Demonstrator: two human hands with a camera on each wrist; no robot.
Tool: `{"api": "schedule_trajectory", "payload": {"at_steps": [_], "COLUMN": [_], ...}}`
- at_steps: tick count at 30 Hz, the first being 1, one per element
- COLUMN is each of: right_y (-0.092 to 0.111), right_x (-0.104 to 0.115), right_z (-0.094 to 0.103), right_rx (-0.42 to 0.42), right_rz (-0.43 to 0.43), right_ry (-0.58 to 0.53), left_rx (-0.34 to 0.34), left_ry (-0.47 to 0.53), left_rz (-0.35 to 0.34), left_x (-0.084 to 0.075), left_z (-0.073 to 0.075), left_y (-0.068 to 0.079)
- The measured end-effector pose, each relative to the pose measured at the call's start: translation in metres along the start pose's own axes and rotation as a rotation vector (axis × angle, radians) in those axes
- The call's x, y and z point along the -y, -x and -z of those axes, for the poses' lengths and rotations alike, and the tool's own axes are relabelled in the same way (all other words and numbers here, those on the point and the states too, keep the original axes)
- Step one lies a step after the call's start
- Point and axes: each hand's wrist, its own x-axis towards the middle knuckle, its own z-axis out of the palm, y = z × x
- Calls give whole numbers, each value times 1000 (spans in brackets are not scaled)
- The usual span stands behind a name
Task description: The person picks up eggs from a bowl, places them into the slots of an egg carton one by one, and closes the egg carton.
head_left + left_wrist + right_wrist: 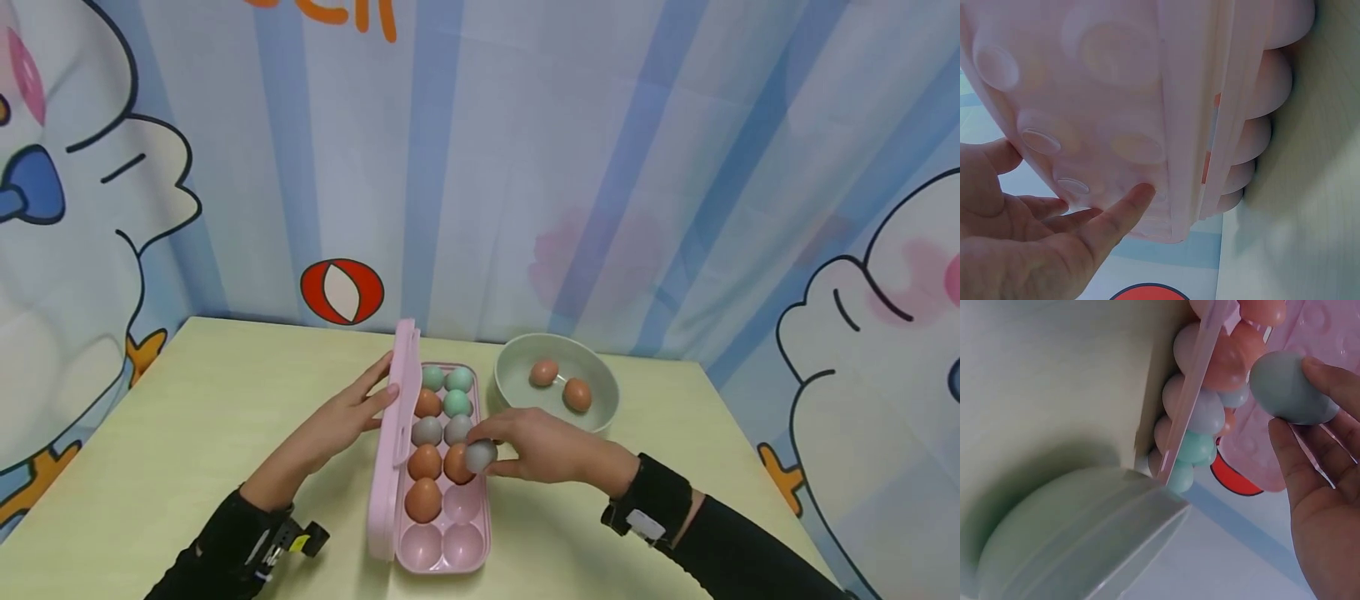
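A pink egg box (487, 533) stands with its lid (384, 492) raised on the left side. Brown, grey and mint-green eggs fill most of its wells; three wells at the near end are bare. My left hand (348, 421) is at the lid's outer side. In the left wrist view, one straight finger (1125, 209) presses the outer face and other fingertips meet the edge. Over the box's right side, my right hand (543, 446) pinches a grey egg (1291, 387) between thumb and fingers. That egg overlaps a brown egg (456, 463) in the head view.
A pale green bowl (611, 408) holding two brown eggs (577, 394) stands just right of the box's far end, behind my right hand. The light yellow table (247, 375) ends at a printed curtain (487, 208) at the back.
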Motion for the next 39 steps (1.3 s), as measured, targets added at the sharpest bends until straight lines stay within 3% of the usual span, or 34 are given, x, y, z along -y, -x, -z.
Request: {"api": "schedule_trajectory", "payload": {"at_steps": [18,28,39], "right_y": [-5,-8,-10], "right_x": [10,13,12], "right_z": [-30,-40,-48], "right_rx": [60,117,114], "right_rz": [142,134,149], "right_ry": [-14,34,109], "left_rx": [-5,-4,-8], "left_ry": [6,2,0], "left_rz": [-3,0,-1], "left_x": [-2,-1,-3], "left_z": [0,0,-1], "left_y": [0,0,2]}}
